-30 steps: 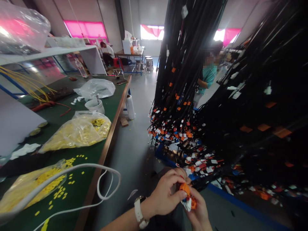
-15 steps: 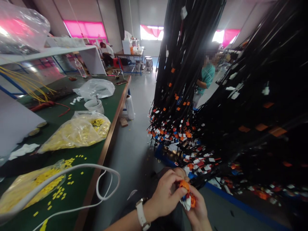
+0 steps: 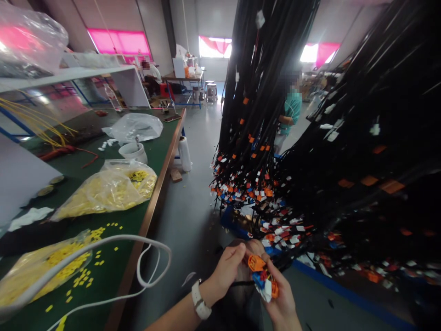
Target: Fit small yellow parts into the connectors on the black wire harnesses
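Right hand cupped from below and from the side, the person grips a small connector cluster, held low in front of the body, just short of the hanging cables. In it an orange connector sits uppermost, with a blue connector and a white connector beneath and a second orange connector against the palm side. Beside it the left hand has its thumb and forefinger drawn close together near the upper orange piece; whether anything is pinched between them cannot be told. A white-strapped watch circles the left wrist. Just beyond the hands, a tall bundle of black cables hangs down, its ends thick with white, orange, red and blue connectors, while a darker cable mass fills the right side. Behind the bundle stands a person in a teal shirt. On the left, a green-topped table bears two bags of yellow pieces, the larger bag behind the smaller bag, scattered yellow bits, a looping white cord and a white cup.
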Demonstrator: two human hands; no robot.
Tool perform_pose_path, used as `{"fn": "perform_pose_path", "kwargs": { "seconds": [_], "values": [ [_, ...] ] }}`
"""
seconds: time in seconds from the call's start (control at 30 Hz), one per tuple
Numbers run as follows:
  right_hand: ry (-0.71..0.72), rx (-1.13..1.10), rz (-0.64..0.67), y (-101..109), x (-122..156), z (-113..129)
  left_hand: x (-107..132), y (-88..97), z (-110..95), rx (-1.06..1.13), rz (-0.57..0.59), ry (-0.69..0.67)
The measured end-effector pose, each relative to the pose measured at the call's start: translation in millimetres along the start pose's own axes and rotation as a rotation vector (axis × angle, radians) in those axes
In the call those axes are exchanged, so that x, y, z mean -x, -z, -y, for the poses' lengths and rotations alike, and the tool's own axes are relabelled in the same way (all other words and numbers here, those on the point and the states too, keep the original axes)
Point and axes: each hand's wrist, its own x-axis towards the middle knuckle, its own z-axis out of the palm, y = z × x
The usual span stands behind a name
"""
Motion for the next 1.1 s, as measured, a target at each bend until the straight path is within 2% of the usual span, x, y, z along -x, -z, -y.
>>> {"fn": "perform_pose_path", "kwargs": {
  "seconds": [0.1, 0.3, 0.53, 0.63, 0.73, 0.83, 0.87, 0.93, 1.0, 1.1],
  "values": [
    [-0.042, -0.052, -0.034, -4, -1, 4, 0, 2.3, 5, 0.066, -0.039, 0.051],
    [0.042, 0.047, -0.004, 4, -8, 7, 5, 3.9, 5, 0.040, -0.056, 0.116],
    [0.215, 0.110, -0.201, 15, -12, 19, 12, 16.7, 22, -0.078, 0.002, 0.253],
    [0.329, 0.237, -0.318, 34, -16, 31, 18, 29.1, 23, -0.174, 0.007, 0.249],
    [0.487, 0.478, -0.458, 65, -27, 46, 27, 44.9, 23, -0.239, -0.020, 0.250],
    [0.542, 0.755, -0.654, 99, -44, 64, 39, 60.3, 22, -0.306, -0.054, 0.240],
    [0.590, 0.806, -0.689, 108, -49, 71, 45, 64.9, 19, -0.348, -0.061, 0.228],
    [0.543, 0.977, -0.817, 123, -59, 85, 60, 73.9, 8, -0.476, -0.056, 0.198],
    [0.520, 1.098, -0.899, 132, -65, 97, 82, 85.3, -12, -0.618, -0.006, 0.195],
    [0.458, 1.204, -0.991, 136, -68, 112, 128, 112.3, -54, -0.598, 0.149, 0.332]
  ]
}}
